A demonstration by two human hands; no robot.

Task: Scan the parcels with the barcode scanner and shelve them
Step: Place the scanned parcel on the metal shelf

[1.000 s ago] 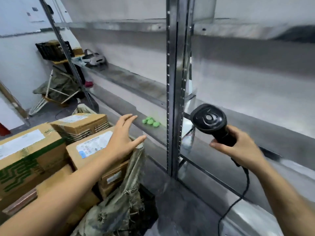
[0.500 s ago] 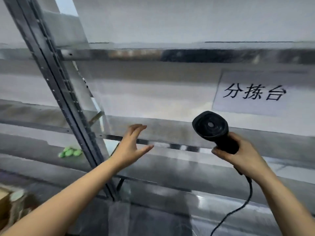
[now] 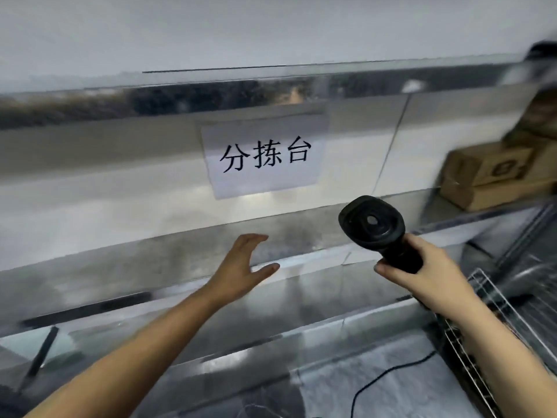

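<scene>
One view only, from a camera on the person's head, wide-angled, so straight edges bow near the borders. It faces forward and slightly down into a steel shelf (image 3: 150, 260), close up, with the wall behind filling the top of the frame. A paper sign (image 3: 265, 155) sits just above centre. Both forearms enter from the bottom edge, and cardboard boxes (image 3: 494, 176) and a wire rack (image 3: 494, 315) fall at the blurred right edge.
</scene>
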